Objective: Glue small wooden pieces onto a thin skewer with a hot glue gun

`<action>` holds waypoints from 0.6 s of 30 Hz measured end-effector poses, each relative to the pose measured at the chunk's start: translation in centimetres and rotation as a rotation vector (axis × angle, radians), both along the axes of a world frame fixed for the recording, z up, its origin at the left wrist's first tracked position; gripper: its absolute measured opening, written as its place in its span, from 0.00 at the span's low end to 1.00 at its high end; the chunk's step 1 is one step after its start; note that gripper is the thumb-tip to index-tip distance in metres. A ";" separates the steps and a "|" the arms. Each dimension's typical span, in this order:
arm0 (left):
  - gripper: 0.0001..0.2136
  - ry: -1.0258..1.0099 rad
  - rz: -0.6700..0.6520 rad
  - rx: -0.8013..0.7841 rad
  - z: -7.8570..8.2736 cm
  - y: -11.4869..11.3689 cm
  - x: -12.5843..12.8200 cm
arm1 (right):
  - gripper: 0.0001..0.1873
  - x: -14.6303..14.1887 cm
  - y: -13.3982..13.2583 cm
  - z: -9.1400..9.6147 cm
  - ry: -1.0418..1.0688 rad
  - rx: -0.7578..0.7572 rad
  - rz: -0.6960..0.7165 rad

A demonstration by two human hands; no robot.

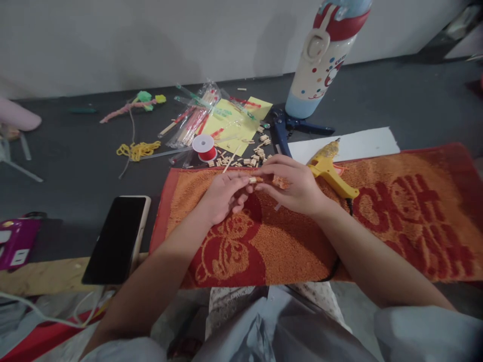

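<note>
Pinching what looks like a small wooden piece [253, 179] between both sets of fingertips, your left hand [225, 197] and right hand [296, 187] hold it above the towel [396, 216], glue gun [332, 173] just beyond your right fingers, within easy reach.

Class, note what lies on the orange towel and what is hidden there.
The left hand and right hand rest on the orange towel, pinching a small wooden piece; the yellow glue gun lies at its far edge. Anything beneath the hands is covered.
</note>
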State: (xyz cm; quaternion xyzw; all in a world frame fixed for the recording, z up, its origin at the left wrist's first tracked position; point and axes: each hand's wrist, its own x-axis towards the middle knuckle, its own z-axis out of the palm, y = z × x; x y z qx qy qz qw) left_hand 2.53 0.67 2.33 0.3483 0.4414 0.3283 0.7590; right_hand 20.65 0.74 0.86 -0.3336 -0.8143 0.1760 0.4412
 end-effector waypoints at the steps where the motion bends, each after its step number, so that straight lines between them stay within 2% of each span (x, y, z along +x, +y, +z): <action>1: 0.04 -0.014 0.001 -0.007 0.0 0.0 0.0 | 0.09 0.0 0.0 0.0 -0.002 -0.013 -0.007; 8: 0.04 -0.035 -0.001 -0.046 0.1 0.0 -0.1 | 0.04 -0.1 0.0 -0.3 0.004 -0.008 -0.047; 14: 0.04 -0.021 0.022 -0.044 0.2 0.0 0.0 | 0.13 0.1 0.0 0.1 -0.092 -0.072 -0.146; 18: 0.06 -0.006 0.033 -0.028 0.0 0.0 0.1 | 0.03 0.0 -0.2 0.4 -0.028 -0.024 -0.096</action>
